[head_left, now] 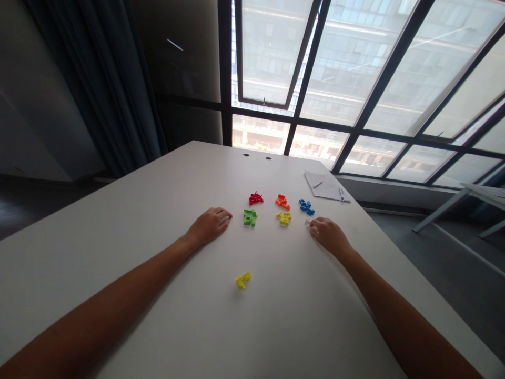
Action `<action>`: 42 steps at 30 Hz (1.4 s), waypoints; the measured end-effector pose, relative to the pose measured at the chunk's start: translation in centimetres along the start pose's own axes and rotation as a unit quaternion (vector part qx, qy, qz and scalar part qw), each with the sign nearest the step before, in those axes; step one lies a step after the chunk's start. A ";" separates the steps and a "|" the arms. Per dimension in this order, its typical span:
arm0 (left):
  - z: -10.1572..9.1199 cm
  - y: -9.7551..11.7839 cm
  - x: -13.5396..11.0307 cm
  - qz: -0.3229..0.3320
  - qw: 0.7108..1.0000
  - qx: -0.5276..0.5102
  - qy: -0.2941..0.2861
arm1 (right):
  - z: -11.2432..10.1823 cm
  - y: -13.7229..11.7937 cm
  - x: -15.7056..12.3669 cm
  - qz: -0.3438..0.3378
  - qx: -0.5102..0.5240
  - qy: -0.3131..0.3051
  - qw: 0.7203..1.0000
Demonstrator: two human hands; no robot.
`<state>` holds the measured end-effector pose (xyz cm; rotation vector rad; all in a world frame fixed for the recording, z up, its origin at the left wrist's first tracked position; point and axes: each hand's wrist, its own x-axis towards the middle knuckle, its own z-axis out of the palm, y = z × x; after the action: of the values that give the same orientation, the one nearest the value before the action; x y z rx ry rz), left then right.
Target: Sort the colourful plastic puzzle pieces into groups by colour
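Observation:
Both my arms reach out over a white table [118, 252]. My left hand [209, 225] rests knuckles up with its fingers curled, just left of a green pile of small plastic pieces [250, 217]. My right hand [329, 234] is curled too, fingertips pinched on a small white piece [308, 223]. Between and beyond the hands lie a red pile [255, 198], an orange pile [282, 201], a blue pile [306, 207] and a yellow pile [284, 217]. A lone yellow piece [243, 279] lies nearer to me.
A sheet of paper [324, 187] with a pen [341, 195] lies at the table's far right corner. Two small holes [256, 156] mark the far edge. Big windows stand behind, a dark curtain [114, 100] hangs at left, and another table [479, 193] is at right.

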<state>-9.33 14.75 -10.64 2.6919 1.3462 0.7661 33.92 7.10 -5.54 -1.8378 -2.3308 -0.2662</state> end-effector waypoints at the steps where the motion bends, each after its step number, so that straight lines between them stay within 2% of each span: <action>1: 0.0 0.0 0.0 -0.001 1.000 -0.001 0.000 | -0.4 -0.6 0.0 -0.017 0.004 0.013 1.000; 5: 0.0 0.1 -0.1 -0.004 1.000 -0.005 0.001 | -2.4 -4.7 -0.8 -0.106 0.059 0.047 0.992; 8: -0.2 0.3 -0.1 -0.004 1.000 -0.003 0.000 | -3.3 -8.9 -2.0 -0.179 0.098 0.027 0.979; 13: -0.4 0.6 0.0 0.000 1.000 -0.002 0.004 | -3.3 -14.8 -4.7 -0.289 0.155 -0.010 0.945; 18: -0.6 0.9 -0.1 -0.001 1.000 0.001 0.004 | -3.4 -17.5 -6.3 -0.343 0.175 -0.034 0.922; 24: -0.5 0.8 -0.1 0.001 1.000 0.000 0.007 | -2.2 -18.6 -6.9 -0.364 0.205 -0.034 0.908; 28: -0.3 0.7 -0.1 0.002 1.000 0.007 0.006 | -1.0 -18.5 -6.6 -0.334 0.287 -0.007 0.898; 32: -0.3 0.5 0.0 0.007 1.000 0.005 0.011 | -0.1 -17.1 -5.5 -0.246 0.365 0.025 0.897; 37: -0.3 0.4 -0.1 0.011 1.000 -0.002 0.010 | 0.4 -13.5 -3.1 -0.095 0.397 0.070 0.910; 42: -0.3 0.4 -0.1 0.007 1.000 -0.001 0.010 | 1.2 -9.5 -1.0 0.022 0.414 0.084 0.906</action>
<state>-9.21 14.36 -10.28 2.7021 1.3305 0.7962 24.91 4.31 -7.30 -1.3520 -1.8321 0.4879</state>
